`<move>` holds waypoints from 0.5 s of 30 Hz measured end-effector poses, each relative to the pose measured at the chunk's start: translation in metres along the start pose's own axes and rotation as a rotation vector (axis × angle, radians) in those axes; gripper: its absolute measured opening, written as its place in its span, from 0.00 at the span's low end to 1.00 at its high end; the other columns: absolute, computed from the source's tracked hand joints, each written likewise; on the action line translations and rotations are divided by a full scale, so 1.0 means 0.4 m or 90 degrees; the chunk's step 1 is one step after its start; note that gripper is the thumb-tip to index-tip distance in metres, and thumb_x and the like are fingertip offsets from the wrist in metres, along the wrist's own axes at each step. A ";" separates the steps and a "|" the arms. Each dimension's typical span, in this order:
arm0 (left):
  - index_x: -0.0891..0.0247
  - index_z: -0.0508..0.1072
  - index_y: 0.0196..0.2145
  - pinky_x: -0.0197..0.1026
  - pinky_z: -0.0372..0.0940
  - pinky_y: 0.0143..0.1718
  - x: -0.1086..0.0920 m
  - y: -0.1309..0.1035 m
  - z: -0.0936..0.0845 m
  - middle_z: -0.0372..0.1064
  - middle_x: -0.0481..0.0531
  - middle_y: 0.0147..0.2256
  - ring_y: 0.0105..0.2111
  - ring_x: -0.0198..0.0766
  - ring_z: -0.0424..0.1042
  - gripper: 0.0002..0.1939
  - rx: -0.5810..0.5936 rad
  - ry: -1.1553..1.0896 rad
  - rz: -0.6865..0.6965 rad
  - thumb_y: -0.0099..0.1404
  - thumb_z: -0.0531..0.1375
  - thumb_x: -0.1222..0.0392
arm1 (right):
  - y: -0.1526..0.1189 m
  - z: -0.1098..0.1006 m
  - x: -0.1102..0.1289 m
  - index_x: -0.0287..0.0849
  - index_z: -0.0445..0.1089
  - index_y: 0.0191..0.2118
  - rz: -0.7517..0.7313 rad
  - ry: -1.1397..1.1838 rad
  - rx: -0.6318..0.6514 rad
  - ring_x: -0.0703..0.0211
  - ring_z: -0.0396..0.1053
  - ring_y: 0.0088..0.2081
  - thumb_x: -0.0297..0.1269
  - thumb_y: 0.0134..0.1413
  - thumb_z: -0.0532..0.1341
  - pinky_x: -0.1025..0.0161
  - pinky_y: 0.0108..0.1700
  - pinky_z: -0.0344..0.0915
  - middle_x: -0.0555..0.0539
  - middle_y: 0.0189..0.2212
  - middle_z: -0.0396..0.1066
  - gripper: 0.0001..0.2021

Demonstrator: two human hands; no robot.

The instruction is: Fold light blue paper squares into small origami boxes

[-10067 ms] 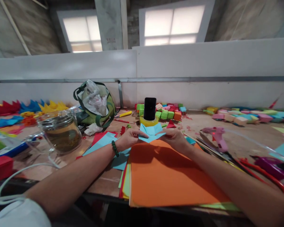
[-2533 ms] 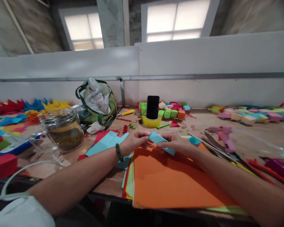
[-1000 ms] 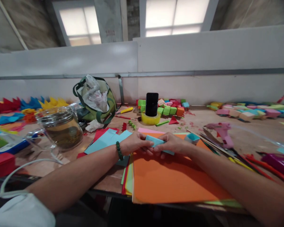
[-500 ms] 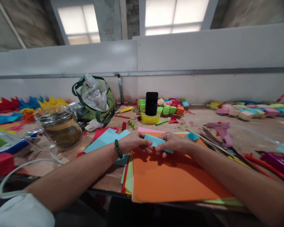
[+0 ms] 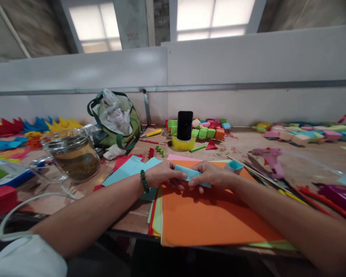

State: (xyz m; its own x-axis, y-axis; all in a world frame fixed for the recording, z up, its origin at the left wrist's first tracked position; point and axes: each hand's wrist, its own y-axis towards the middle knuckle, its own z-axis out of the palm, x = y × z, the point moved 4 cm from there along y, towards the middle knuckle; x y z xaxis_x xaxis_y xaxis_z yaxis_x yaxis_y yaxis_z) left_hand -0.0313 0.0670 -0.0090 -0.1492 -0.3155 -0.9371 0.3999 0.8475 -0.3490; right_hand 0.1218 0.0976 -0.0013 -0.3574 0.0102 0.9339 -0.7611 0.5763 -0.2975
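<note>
Between my two hands is a folded strip of light blue paper [image 5: 187, 172], held over the orange sheets. My left hand [image 5: 166, 174], with a green bead bracelet on its wrist, pinches the strip's left end. My right hand [image 5: 209, 175] grips its right part, thumb on the near face. Beneath them lies a stack of coloured paper with an orange sheet [image 5: 213, 219] on top. Just beyond my right hand stands a small blue folded paper box [image 5: 234, 166]. More light blue paper [image 5: 129, 171] lies left of the stack, partly under my left forearm.
A glass cup of tea [image 5: 75, 156] and a green bag [image 5: 129, 119] stand to the left. A phone [image 5: 185, 125] leans in a yellow tape roll [image 5: 182, 144] behind my hands. To the right lie a pink glue gun [image 5: 269, 159], thin sticks and a purple object [image 5: 338, 197].
My hands stay in nearly the same place on the blue strip. The left thumb has slid slightly to the right along it, and the strip has shifted very slightly.
</note>
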 end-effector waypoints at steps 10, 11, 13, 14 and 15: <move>0.69 0.74 0.26 0.32 0.65 0.23 -0.011 0.005 -0.027 0.75 0.53 0.24 0.23 0.34 0.74 0.14 -0.057 -0.035 0.044 0.45 0.71 0.58 | -0.008 -0.037 -0.012 0.35 0.72 0.27 0.045 0.078 -0.036 0.65 0.70 0.18 0.51 0.42 0.68 0.71 0.20 0.65 0.45 0.22 0.76 0.20; 0.69 0.73 0.26 0.32 0.65 0.23 -0.011 0.006 -0.028 0.75 0.53 0.24 0.23 0.34 0.74 0.14 -0.057 -0.040 0.042 0.45 0.71 0.58 | -0.009 -0.039 -0.012 0.35 0.72 0.27 0.050 0.087 -0.040 0.65 0.70 0.17 0.51 0.41 0.68 0.70 0.20 0.65 0.44 0.21 0.76 0.20; 0.70 0.73 0.25 0.31 0.64 0.23 -0.009 0.006 -0.030 0.75 0.53 0.24 0.23 0.34 0.74 0.15 -0.057 -0.048 0.032 0.44 0.72 0.58 | -0.009 -0.040 -0.011 0.35 0.72 0.26 0.054 0.094 -0.040 0.65 0.69 0.16 0.48 0.39 0.70 0.70 0.20 0.65 0.45 0.20 0.76 0.19; 0.70 0.73 0.25 0.31 0.64 0.23 -0.008 0.006 -0.031 0.75 0.54 0.24 0.23 0.34 0.73 0.15 -0.059 -0.051 0.026 0.44 0.72 0.58 | -0.008 -0.039 -0.010 0.35 0.72 0.26 0.052 0.095 -0.040 0.66 0.69 0.16 0.47 0.38 0.71 0.71 0.20 0.65 0.45 0.20 0.76 0.18; 0.70 0.73 0.25 0.31 0.63 0.23 -0.008 0.006 -0.032 0.75 0.54 0.24 0.22 0.33 0.73 0.16 -0.061 -0.052 0.020 0.43 0.72 0.58 | -0.008 -0.038 -0.008 0.35 0.72 0.26 0.049 0.096 -0.040 0.66 0.69 0.16 0.46 0.37 0.71 0.71 0.19 0.65 0.46 0.19 0.76 0.18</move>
State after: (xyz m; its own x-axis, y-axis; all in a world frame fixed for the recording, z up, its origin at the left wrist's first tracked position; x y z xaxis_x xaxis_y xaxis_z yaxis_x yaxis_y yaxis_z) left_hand -0.0414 0.0753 -0.0069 -0.0618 -0.3183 -0.9460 0.3143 0.8933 -0.3212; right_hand 0.1336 0.1083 -0.0003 -0.3237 0.1760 0.9296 -0.6983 0.6186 -0.3602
